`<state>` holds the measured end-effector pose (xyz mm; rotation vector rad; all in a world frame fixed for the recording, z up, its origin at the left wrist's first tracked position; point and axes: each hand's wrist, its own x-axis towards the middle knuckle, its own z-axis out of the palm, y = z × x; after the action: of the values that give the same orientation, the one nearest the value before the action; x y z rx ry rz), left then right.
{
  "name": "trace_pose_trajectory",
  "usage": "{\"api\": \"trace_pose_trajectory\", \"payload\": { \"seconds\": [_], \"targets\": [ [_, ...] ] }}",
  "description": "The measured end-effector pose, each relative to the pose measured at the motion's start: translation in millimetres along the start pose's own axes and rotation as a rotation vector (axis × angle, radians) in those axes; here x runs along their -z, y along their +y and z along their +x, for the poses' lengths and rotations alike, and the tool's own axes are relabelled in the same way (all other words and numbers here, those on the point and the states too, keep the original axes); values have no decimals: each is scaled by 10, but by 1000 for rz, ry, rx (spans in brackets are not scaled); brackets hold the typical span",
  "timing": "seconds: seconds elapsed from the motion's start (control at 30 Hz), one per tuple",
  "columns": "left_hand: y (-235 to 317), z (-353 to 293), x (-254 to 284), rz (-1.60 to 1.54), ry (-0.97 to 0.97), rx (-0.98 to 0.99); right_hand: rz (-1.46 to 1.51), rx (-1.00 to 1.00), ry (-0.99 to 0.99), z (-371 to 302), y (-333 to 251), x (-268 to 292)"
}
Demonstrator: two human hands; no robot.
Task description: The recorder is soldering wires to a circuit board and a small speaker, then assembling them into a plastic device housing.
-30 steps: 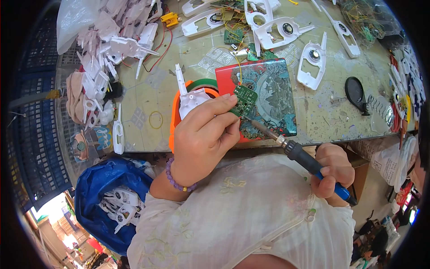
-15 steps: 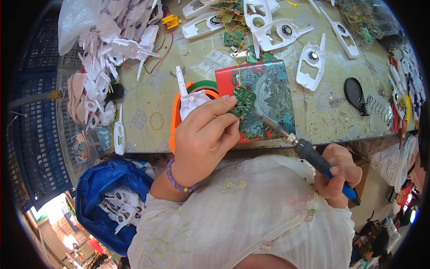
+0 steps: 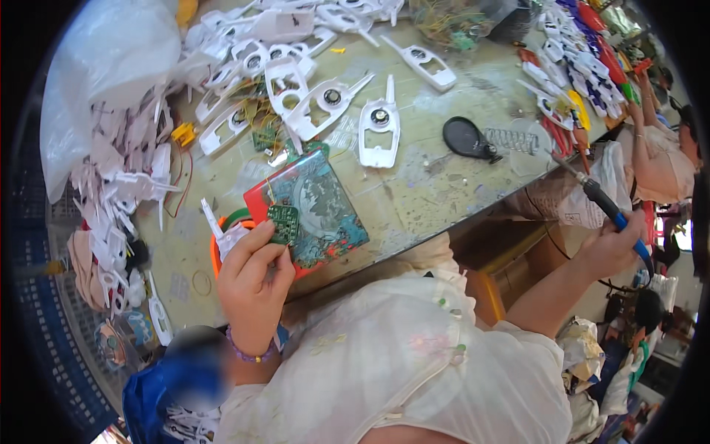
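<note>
My left hand [image 3: 255, 277] pinches a small green circuit board [image 3: 284, 224] by its edge, with a thin yellow wire rising from it. Beneath the board lies a worn red block with a scuffed dark top [image 3: 325, 203]. A white plastic housing with a long prong [image 3: 225, 231] sits beside that hand, in an orange ring-shaped holder [image 3: 214, 259] partly hidden by the fingers. Far to the right, beyond the table edge, my right hand [image 3: 614, 240] is wrapped round a soldering iron [image 3: 608, 205] with a blue and black handle. Its tip points up and left, near a coiled spring stand [image 3: 514, 140].
White housings with round black speakers [image 3: 379, 118] lie across the table [image 3: 414, 200]. A pile of white parts [image 3: 122, 192] and a plastic bag [image 3: 111, 81] fill the left. A black oval part [image 3: 466, 137] lies near the spring. A blue bag [image 3: 159, 377] stands below left.
My right hand has carried the soldering iron away from the board, far out to the right. The left hand still holds the board. The whole view has turned toward the right.
</note>
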<state>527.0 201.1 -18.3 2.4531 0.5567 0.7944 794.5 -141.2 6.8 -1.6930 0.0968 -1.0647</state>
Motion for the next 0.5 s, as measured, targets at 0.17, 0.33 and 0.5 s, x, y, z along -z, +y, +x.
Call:
{"api": "trace_pose_trajectory", "payload": {
  "seconds": [0.17,0.33,0.5],
  "targets": [
    [-14,-40,13,20,-8,8,238,-122,-179,-267,-61,-526],
    [55,50,59,77,9,-128,175,-165,-744,-483,254,-881],
    [67,65,53,79,104,-80,435,-164,-325,-837,372,-814]
  ]
}}
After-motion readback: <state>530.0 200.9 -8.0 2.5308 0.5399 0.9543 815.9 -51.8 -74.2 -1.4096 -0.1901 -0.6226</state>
